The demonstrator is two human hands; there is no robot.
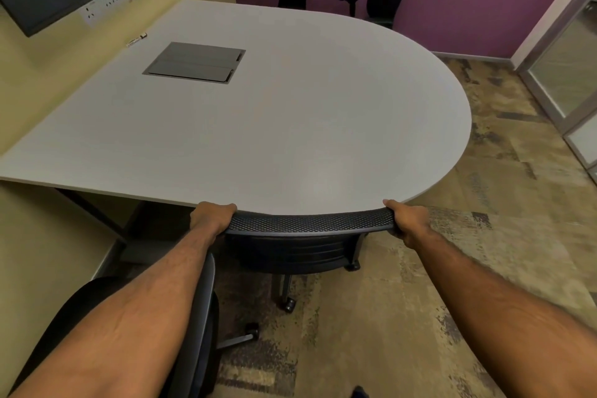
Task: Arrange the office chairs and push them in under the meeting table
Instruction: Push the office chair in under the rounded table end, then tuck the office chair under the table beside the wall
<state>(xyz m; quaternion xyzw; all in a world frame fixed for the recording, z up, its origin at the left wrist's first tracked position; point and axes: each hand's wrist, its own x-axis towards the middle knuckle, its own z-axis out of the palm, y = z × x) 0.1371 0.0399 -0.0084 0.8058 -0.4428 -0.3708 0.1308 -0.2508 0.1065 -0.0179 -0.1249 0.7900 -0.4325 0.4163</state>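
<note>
Tabletop [290, 126], pale grey and round-ended, fills my head view; yellow wall [32, 84] left, purple wall [468, 10] beyond, patterned carpet [484, 268] below. My left hand [211, 216] and right hand [408, 220] each curl round the mesh chair back [310, 223], seemingly touching the table's edge.

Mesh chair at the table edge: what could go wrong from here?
1. Pinch: the left hand and right hand grip the top of the mesh chair, and the fingers sit right at the rim of the table. A push inward could trap them.
2. Snag: the second chair stands close by the left forearm. Its caster lies near the mesh chair's base and may catch it.
</note>
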